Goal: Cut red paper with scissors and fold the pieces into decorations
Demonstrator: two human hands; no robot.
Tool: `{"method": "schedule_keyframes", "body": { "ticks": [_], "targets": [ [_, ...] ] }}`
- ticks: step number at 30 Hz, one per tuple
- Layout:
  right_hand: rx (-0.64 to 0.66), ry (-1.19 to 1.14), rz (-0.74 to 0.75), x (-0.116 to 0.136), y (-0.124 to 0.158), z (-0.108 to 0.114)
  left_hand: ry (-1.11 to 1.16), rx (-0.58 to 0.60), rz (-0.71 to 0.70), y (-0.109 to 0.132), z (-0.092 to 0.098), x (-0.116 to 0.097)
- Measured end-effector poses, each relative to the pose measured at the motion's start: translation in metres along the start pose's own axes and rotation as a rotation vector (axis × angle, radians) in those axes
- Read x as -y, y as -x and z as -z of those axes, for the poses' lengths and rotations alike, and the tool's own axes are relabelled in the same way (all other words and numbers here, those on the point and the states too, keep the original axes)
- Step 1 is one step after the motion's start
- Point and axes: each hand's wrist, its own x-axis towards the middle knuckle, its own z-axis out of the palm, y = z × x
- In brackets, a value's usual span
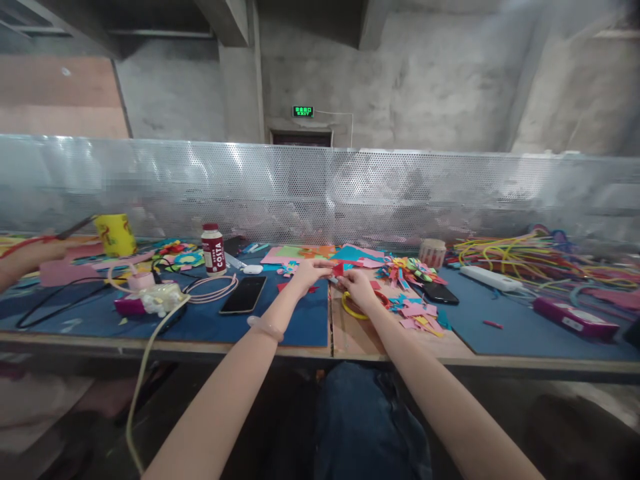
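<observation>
My left hand [309,273] and my right hand [359,285] meet above the middle of the table. Between their fingertips is a small piece of red paper [339,269], pinched from both sides. Something small and pale shows under my right fingers, too small to make out. Red scraps [311,289] lie beneath my left wrist. A roll of yellow tape [354,311] rests on the bare board under my right hand, partly hidden by it. Cut pink and blue paper pieces [419,315] are heaped to the right of my right forearm.
Coloured paper sheets [320,253] lie behind my hands. A black phone [243,295], a Costa bottle [213,250] and cables stand left. A second phone [440,293], a power strip [490,278] and a bundle of coloured strands [505,257] lie right. Another person's hand [37,257] reaches in at far left.
</observation>
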Motion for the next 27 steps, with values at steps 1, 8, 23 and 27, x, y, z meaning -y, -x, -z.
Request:
{"method": "schedule_keyframes", "body": {
  "ticks": [1,8,23,27],
  "targets": [
    [-0.002,-0.001,-0.012,-0.001,0.0,0.0,-0.005,0.004,0.008,0.0,0.0,-0.001],
    [-0.079,0.046,0.026,-0.007,-0.003,0.004,-0.106,-0.02,0.001,0.001,0.0,-0.001],
    [-0.1,-0.046,-0.066,-0.016,-0.006,0.006,-0.197,0.089,-0.003,0.004,-0.001,-0.002],
    [-0.152,0.056,-0.037,-0.022,-0.008,0.009,-0.189,0.121,0.003,0.005,-0.003,-0.003]
  ]
}}
